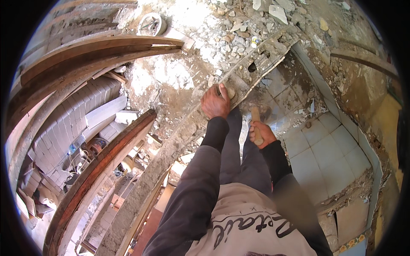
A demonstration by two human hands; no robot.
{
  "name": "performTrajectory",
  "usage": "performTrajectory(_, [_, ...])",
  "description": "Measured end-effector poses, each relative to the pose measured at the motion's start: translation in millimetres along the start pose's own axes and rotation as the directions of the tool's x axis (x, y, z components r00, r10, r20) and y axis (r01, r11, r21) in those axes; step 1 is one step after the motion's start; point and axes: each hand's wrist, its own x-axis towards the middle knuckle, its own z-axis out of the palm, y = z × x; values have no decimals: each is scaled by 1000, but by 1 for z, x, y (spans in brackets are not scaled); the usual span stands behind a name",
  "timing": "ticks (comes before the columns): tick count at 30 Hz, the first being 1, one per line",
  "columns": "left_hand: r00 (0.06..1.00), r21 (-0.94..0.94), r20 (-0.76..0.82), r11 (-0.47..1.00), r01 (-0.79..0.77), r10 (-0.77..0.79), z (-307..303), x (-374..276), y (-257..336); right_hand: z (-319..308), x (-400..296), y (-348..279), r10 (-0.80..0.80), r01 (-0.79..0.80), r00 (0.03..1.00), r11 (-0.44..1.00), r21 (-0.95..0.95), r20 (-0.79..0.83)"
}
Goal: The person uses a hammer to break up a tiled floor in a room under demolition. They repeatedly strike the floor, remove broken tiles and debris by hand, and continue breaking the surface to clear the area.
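My left hand point(216, 101) is curled on the top of a broken masonry wall point(189, 124). A rounded, dusty piece point(228, 92) shows beside its thumb; whether the hand grips it cannot be told. To the right and nearer my body, my right hand point(262, 133) is closed around a thick wooden handle point(255, 116). Past the handle's far end is a brownish blur, so the tool's head is unclear. Several holes open in the wall top beyond my left hand. Dusty floor tiles point(282, 102) lie beyond my right hand.
Rubble point(238, 28) and a white bucket point(151, 25) lie ahead. Long wooden beams point(96, 48) curve across the left, near stacked pale blocks point(77, 112). A reddish-edged beam point(105, 163) runs lower left. Blue tiles point(326, 150) and a tiled edge point(344, 118) are on the right.
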Motion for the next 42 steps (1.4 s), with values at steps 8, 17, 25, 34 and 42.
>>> performTrajectory(8, [1000, -3, -19, 1000, -20, 20, 2, 1, -2, 10, 17, 16, 3, -6, 998, 999, -49, -57])
performTrajectory(17, [999, -19, -10, 999, -39, 39, 1, 4, -1, -2, 25, 8, -36, 39, 998, 996, 82, -42])
performTrajectory(25, [1000, 0, 25, 1000, -5, 5, 8, 0, -3, -82, 6, -9, -208, 221, 974, 817, 533, -84])
performTrajectory(34, [999, 51, 32, 999, 2, -4, 12, -4, 10, -51, 98, 5, -832, 749, 554, 485, -451, 26])
performTrajectory(42, [996, 54, 91, 998, 15, -20, 9, -5, 1, -59, 58, 55, -197, 171, 980, 882, 439, 13])
